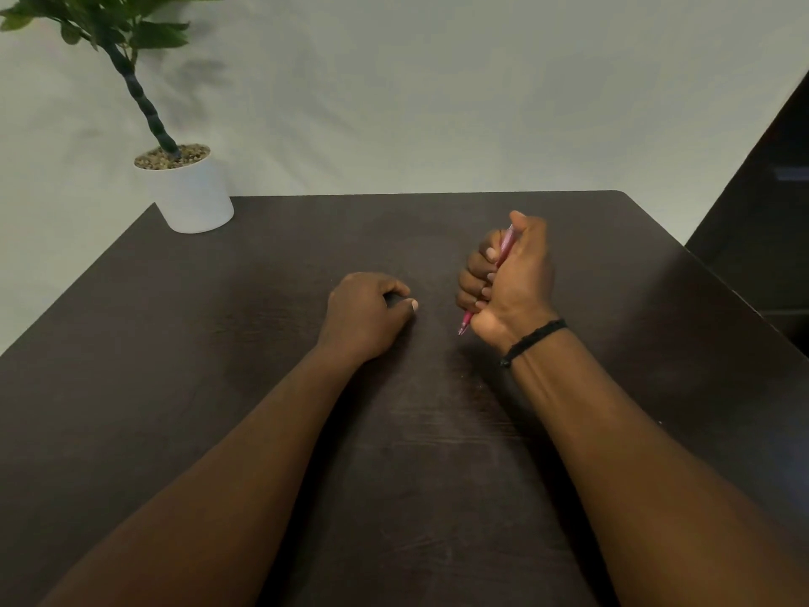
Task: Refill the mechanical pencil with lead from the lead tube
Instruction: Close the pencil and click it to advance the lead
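Both hands were closed: right [510, 282] fisted on pencil [504, 251], left [372, 315] pinching something unseen; lead could snap if forced

Plain staged desk setup: dark table [306, 431], potted plant [184, 186] (cloth backdrop).

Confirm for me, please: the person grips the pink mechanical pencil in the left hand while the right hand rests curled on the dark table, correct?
Not quite: the hands are swapped. In the head view the right hand grips the pink mechanical pencil, and the left hand rests curled on the dark table.
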